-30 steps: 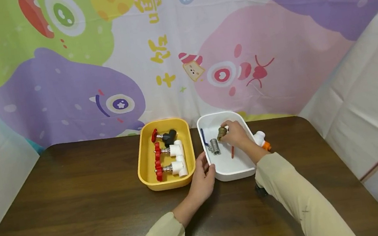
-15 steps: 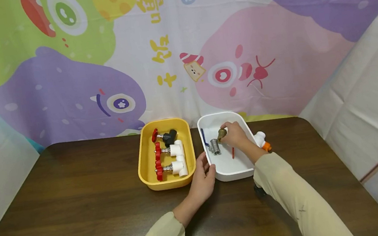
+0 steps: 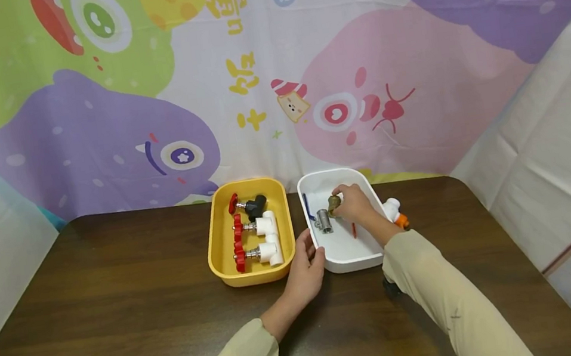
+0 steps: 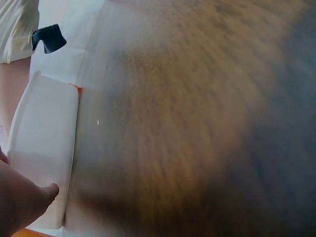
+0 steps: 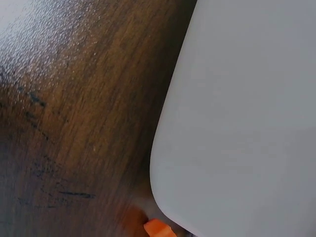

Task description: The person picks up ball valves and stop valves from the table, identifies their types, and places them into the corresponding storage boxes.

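Observation:
In the head view my right hand reaches into the white tray and pinches a brass valve. A red strip, possibly its lever handle, shows below the hand; the joint between them is hidden. Close to the brass valve lies a silver metal ball valve with a blue lever. My left hand rests on the tray's front left corner, fingers along its side. In the left wrist view the thumb touches the white wall. The right wrist view shows the tray's outside, without the hand.
Left of the white tray stands a yellow tray with two white valves with red handwheels and a black valve. A white and orange fitting lies right of the white tray. A printed cloth hangs behind the table.
The red strip below my right hand has swung slightly right. The right hand stays on the brass valve, and my left hand keeps its place at the tray corner.

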Tool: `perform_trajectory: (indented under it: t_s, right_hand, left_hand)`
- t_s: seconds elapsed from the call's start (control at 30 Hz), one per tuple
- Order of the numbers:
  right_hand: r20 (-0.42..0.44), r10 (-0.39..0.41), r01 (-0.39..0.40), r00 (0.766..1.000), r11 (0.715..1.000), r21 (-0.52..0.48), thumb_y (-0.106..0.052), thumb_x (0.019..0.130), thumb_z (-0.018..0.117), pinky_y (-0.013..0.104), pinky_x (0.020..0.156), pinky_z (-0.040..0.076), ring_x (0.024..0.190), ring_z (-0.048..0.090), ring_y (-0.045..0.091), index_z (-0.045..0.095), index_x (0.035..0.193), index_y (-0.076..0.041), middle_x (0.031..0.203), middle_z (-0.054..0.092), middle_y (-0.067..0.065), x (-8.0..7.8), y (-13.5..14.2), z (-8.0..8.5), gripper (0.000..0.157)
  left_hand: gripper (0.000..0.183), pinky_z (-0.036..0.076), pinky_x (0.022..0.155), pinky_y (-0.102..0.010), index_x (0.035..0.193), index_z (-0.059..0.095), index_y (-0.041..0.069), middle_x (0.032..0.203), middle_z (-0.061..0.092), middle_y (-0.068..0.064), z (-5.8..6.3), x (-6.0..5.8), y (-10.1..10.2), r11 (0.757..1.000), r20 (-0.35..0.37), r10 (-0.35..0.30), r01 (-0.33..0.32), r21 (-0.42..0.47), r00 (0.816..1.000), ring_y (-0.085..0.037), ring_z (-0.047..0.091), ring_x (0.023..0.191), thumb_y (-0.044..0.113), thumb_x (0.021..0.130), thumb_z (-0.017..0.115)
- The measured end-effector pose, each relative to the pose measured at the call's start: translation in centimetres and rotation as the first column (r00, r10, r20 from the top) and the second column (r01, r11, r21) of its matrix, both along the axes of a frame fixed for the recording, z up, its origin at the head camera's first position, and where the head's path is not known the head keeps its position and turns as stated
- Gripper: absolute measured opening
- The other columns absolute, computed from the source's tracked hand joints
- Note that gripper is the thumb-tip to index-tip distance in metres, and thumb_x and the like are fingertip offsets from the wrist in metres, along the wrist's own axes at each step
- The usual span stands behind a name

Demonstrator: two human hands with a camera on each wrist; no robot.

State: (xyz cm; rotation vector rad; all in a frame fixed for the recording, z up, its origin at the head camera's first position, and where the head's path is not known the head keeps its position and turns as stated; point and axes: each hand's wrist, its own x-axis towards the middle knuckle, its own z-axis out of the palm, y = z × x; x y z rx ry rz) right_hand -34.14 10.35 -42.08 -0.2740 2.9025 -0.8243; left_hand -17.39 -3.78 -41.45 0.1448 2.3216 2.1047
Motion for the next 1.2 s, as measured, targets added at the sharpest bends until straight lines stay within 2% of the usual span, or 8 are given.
perform_trajectory:
  t_s: [0.23, 0.33, 0.6, 0.9, 1.03, 1.2]
  right_hand:
    - [-0.028, 0.033, -0.032, 0.999, 0.999, 0.032, -0.012, 0.071, 0.072, 0.042, 0.090, 0.046, 0.100, 0.052, 0.033, 0.056, 0.121, -0.002, 0.110, 0.055, 0.023, -0.1, 0.3, 0.2, 0.053]
    - [-0.027, 0.032, -0.031, 0.999, 0.998, 0.047, -0.013, 0.072, 0.072, 0.042, 0.090, 0.046, 0.101, 0.052, 0.032, 0.056, 0.122, -0.002, 0.110, 0.057, 0.022, -0.1, 0.5, 0.3, 0.053]
    - [-0.025, 0.066, -0.064, 0.997, 0.996, 0.069, -0.015, 0.074, 0.073, 0.042, 0.089, 0.047, 0.102, 0.055, 0.032, 0.059, 0.119, -0.002, 0.110, 0.061, 0.021, 0.0, 0.7, 0.8, 0.049]
    - [-0.055, 0.129, -0.124, 0.990, 0.988, 0.089, -0.020, 0.076, 0.071, 0.043, 0.089, 0.048, 0.106, 0.056, 0.033, 0.060, 0.118, -0.002, 0.115, 0.061, 0.022, 0.2, 1.3, 2.4, 0.047]
    - [-0.040, 0.116, -0.113, 0.992, 0.991, 0.078, -0.023, 0.081, 0.069, 0.045, 0.088, 0.049, 0.109, 0.055, 0.035, 0.059, 0.120, -0.003, 0.119, 0.059, 0.023, 0.3, 2.0, 3.5, 0.045]
    - [-0.071, 0.107, -0.101, 0.992, 0.992, 0.078, -0.023, 0.084, 0.067, 0.046, 0.089, 0.049, 0.109, 0.055, 0.035, 0.060, 0.119, -0.001, 0.119, 0.059, 0.023, 0.6, 3.0, 4.8, 0.042]
  left_hand:
    - [0.053, 0.034, 0.110, -0.049, 0.145, 0.017, -0.004, 0.148, 0.027, -0.027, -2.8, -1.5, 0.2, 1.000, -0.005, 0.015, -0.015, -0.006, 1.000, -0.039, 0.034, 0.135, 0.009, 0.099, 0.039]
    - [0.052, 0.035, 0.110, -0.047, 0.145, 0.017, -0.002, 0.148, 0.028, -0.025, -3.3, -1.8, 0.3, 1.000, -0.010, 0.019, -0.019, -0.018, 1.000, -0.036, 0.036, 0.135, 0.010, 0.099, 0.039]
    - [0.052, 0.035, 0.109, -0.047, 0.145, 0.017, -0.002, 0.147, 0.028, -0.025, -3.5, -1.8, 0.3, 0.999, -0.010, 0.014, -0.014, -0.029, 1.000, -0.036, 0.036, 0.134, 0.011, 0.099, 0.038]
    - [0.053, 0.034, 0.110, -0.048, 0.146, 0.018, 0.000, 0.148, 0.028, -0.024, -3.4, -1.7, 0.2, 0.999, -0.006, 0.024, -0.024, -0.021, 1.000, -0.036, 0.036, 0.134, 0.013, 0.099, 0.039]
    - [0.053, 0.035, 0.109, -0.047, 0.146, 0.017, 0.000, 0.148, 0.028, -0.024, -3.3, -1.6, 0.2, 1.000, 0.001, 0.020, -0.020, -0.021, 1.000, -0.036, 0.036, 0.134, 0.013, 0.099, 0.039]
    - [0.052, 0.036, 0.108, -0.047, 0.145, 0.018, -0.002, 0.147, 0.028, -0.024, -3.4, -1.7, 0.2, 0.999, -0.001, 0.023, -0.023, -0.030, 1.000, -0.037, 0.036, 0.134, 0.012, 0.099, 0.038]
